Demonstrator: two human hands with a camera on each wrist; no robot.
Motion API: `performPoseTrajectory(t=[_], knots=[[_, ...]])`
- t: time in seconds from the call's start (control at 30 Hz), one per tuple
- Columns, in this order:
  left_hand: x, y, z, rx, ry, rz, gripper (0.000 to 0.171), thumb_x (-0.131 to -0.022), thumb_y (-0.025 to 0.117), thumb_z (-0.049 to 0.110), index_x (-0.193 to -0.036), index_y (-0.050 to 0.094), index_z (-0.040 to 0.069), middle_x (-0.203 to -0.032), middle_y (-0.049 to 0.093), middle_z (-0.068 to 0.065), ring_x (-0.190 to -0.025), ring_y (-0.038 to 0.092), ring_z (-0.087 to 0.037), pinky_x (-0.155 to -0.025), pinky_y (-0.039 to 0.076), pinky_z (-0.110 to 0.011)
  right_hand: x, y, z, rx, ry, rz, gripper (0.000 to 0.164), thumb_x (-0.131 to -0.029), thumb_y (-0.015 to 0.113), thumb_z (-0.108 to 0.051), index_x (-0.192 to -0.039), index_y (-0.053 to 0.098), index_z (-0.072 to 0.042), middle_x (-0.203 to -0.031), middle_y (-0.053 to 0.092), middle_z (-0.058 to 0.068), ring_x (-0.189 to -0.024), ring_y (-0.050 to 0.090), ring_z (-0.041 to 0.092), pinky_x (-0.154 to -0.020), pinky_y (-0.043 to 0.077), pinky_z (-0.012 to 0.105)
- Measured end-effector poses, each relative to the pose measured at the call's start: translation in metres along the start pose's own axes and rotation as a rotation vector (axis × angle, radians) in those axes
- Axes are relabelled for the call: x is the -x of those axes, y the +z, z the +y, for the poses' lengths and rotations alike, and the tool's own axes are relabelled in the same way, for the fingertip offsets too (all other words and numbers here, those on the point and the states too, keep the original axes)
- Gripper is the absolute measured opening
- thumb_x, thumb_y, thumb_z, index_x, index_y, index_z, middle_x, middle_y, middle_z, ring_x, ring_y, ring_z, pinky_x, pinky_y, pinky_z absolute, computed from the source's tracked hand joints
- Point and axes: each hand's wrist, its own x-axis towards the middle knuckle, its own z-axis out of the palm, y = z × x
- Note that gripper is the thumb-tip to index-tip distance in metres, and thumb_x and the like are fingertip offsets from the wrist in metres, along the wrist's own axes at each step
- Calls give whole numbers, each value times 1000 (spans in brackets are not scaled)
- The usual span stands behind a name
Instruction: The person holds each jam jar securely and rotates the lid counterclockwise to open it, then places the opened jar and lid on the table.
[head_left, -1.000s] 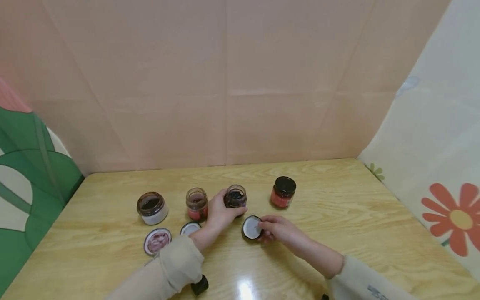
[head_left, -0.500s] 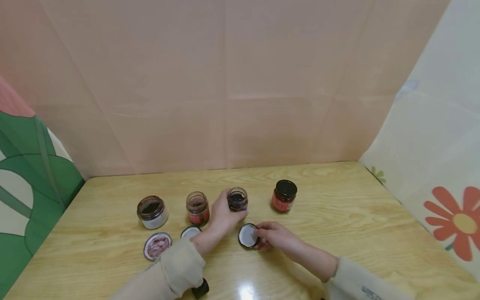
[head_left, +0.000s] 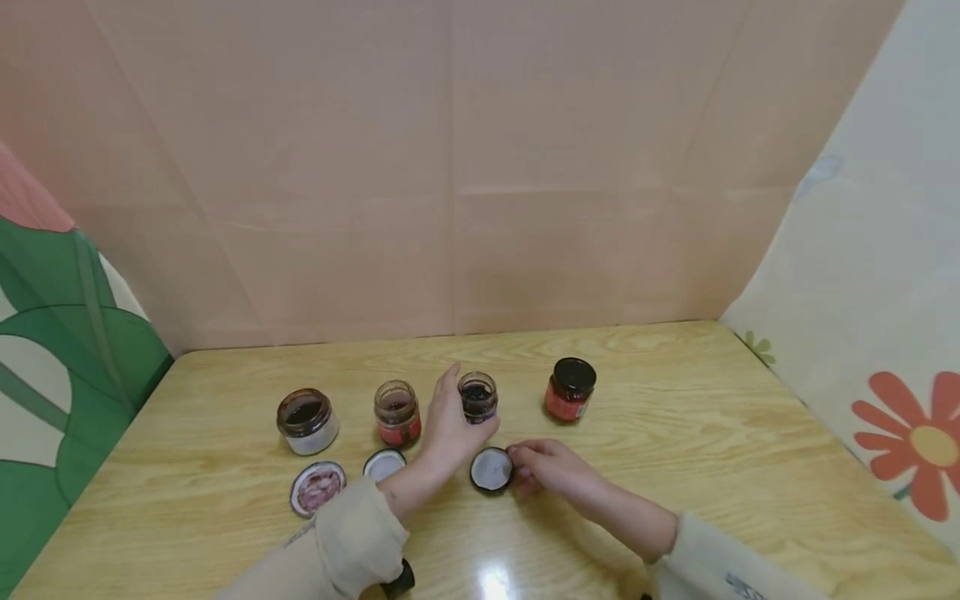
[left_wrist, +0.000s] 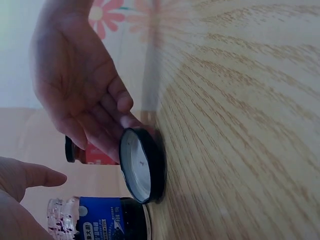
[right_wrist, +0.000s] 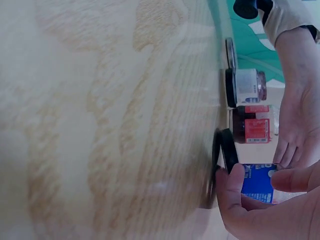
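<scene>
A black-rimmed jar lid [head_left: 492,471], white inside up, lies on the table; the left wrist view shows this lid [left_wrist: 142,165] tilted, one edge raised. My right hand [head_left: 551,471] touches its right edge with the fingertips, and the thumb stands apart from it in the right wrist view. Behind the lid stands an uncapped jar [head_left: 480,410] of dark contents with a blue label [left_wrist: 102,217]. My left hand [head_left: 452,429] is spread beside this jar, its thumb off the glass in the left wrist view. The far fingers are partly hidden.
Left of the hands stand an uncapped red-labelled jar [head_left: 397,425] and a wide white-labelled jar [head_left: 309,433]. Before them lie a smeared lid [head_left: 317,488] and a white-lined lid [head_left: 384,463]. A capped red jar [head_left: 570,390] stands at right. A pinkish sheet [head_left: 450,208] hangs behind the table.
The lid has come down onto the table, slightly left and nearer me. My right fingers have loosened from it. My left hand has let go of the jar.
</scene>
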Motion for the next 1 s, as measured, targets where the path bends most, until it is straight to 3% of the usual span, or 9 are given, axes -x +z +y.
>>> performPoseTrajectory(t=[0.23,0.4,0.67,1.0], knots=[[4,-5,7,-18,33,-2,90,-70,77,9,-144,29,-4,-143,38,-26,-125,46,-41,-107,37,-49,3,0,-8,12,10,43,39,-96,48,-15,-118,56,17,-87,66,10,-73,59,12,-74,53,32],[4,-6,7,-48,67,5,88,-70,76,8,-143,29,-4,-143,38,-26,-125,46,-40,-106,38,-48,3,1,-7,25,10,79,39,-97,47,-16,-117,57,17,-100,68,21,-88,65,20,-79,54,37],[6,-7,11,-46,98,3,84,-71,74,7,-141,30,-7,-139,40,-28,-120,50,-41,-102,41,-50,4,-4,-4,15,-27,33,42,-99,41,-14,-122,51,19,-112,63,30,-100,64,32,-81,54,39],[5,-11,21,-45,34,-55,89,-75,75,13,-147,24,-2,-151,28,-25,-138,32,-38,-112,29,-48,8,-14,-10,17,-31,68,38,-98,45,-15,-120,55,14,-111,64,28,-95,65,27,-80,54,40]])
